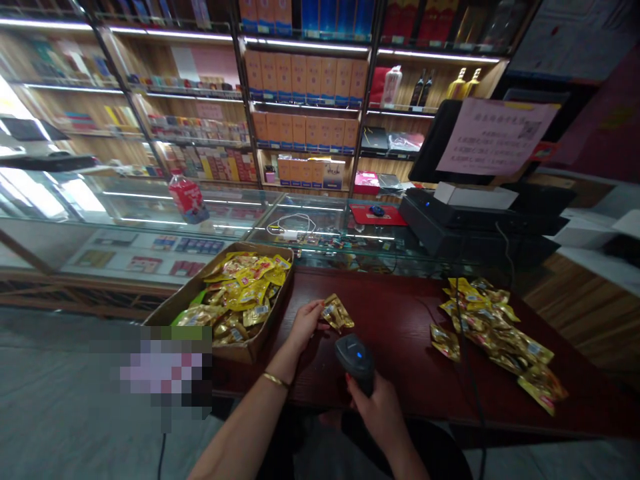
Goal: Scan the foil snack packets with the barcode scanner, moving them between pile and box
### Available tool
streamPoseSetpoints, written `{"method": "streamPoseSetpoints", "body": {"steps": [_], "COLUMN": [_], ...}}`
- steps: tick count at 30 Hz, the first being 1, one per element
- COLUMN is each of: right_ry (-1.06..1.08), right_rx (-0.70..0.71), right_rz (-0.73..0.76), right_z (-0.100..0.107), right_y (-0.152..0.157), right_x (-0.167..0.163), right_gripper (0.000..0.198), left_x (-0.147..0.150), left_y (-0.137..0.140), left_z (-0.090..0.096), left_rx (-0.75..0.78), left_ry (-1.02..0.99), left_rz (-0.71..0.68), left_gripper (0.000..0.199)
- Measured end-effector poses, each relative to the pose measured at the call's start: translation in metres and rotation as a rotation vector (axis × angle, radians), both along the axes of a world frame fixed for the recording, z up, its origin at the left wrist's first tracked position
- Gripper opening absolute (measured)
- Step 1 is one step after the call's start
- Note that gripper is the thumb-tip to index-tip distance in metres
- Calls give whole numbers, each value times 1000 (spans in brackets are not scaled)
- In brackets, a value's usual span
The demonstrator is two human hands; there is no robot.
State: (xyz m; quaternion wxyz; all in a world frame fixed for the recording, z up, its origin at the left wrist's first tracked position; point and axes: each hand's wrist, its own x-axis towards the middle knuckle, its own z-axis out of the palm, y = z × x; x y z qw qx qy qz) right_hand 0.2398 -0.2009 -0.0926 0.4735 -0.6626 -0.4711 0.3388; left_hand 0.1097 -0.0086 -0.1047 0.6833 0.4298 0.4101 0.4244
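Between the fingers of my left hand (306, 324) is the edge of a small gold snack packet (339, 313), just above the dark red table (400, 300). My right hand (379, 408) grips a dark barcode scanner (356, 360) by its handle; a blue light glows on its top. The scanner's head is close to the packet and points toward it. Left of my hands stands a cardboard box (253, 351) filled with yellow and gold snack packets (245, 287). To the right, more gold packets (490, 327) lie in a loose pile.
A black cable (467, 363) runs down across the table's right side. Behind the table is a glass counter (320, 207) with a red-labelled bottle (186, 195) and a mouse (376, 211) on it. A monitor (435, 143) carrying a paper notice stands at the right.
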Motion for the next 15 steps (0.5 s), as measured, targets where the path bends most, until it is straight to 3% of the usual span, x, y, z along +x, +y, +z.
{"method": "streamPoseSetpoints", "body": {"steps": [6,15], "right_ry": [-178,-276], "right_rx": [42,37], "right_rz": [8,9], "right_z": [24,30], "right_y": [-5,0], "right_x": [2,6], "right_gripper": [28,37], "left_x": [9,9], "left_y": [1,3], "left_z": [-4,-10], "left_rx": [-23,-30], "left_ry": [83,111], "left_rz": [-28,13], "left_gripper": [30,27]}}
